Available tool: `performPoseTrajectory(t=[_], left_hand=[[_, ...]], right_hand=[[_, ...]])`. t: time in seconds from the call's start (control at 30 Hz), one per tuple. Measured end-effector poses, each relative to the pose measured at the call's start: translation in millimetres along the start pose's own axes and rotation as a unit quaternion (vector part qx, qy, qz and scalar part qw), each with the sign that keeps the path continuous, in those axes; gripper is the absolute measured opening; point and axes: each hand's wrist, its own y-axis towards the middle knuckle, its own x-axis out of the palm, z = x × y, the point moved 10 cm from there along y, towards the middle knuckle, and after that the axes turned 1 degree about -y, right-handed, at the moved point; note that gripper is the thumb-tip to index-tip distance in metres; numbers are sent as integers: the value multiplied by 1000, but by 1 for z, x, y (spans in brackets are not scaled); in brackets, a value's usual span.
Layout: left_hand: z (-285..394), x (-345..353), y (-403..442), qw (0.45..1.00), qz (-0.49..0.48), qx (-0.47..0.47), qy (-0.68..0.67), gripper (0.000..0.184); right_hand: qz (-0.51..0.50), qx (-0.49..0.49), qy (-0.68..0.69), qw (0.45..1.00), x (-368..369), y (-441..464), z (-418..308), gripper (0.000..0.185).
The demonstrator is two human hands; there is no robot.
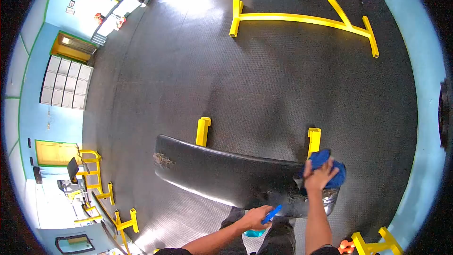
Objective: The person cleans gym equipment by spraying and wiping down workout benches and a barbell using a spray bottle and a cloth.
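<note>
A long black padded bench (226, 170) with yellow legs lies across the lower middle of the head view. Its cover is torn at the left end, and worn or patched at the right end. My right hand (320, 175) presses a dark blue cloth (337, 177) onto the pad's right end, fingers spread over it. Close to the near edge of the pad, my left hand (257, 218) is closed around a spray bottle (272, 213) with a blue top. Teal shows below that hand, and the rest of the bottle is hidden.
A yellow-framed machine (302, 17) stands ahead on the black rubber floor (165, 75). White lockers (66, 82) line the left wall, with more yellow gym equipment (96, 174) below. At lower right are a yellow stand (377, 243) and orange dumbbells (347, 245).
</note>
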Motion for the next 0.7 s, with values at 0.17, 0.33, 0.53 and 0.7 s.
performPoseTrajectory(t=[0.17, 0.33, 0.53, 0.7], left_hand=[[-5, -30, -17, 997, 75, 9, -34, 58], [2, -39, -39, 998, 14, -1, -54, 60], [-34, -17, -54, 995, 34, -5, -90, 53], [-59, -15, -66, 986, 88, -61, -129, 39]], right_hand=[[-116, -272, -14, 955, 52, -126, -97, 78], [-366, -178, -61, 911, 87, -217, 10, 101], [-158, -53, -50, 985, 8, -91, 18, 104], [28, 53, 14, 998, 12, -73, -15, 101]])
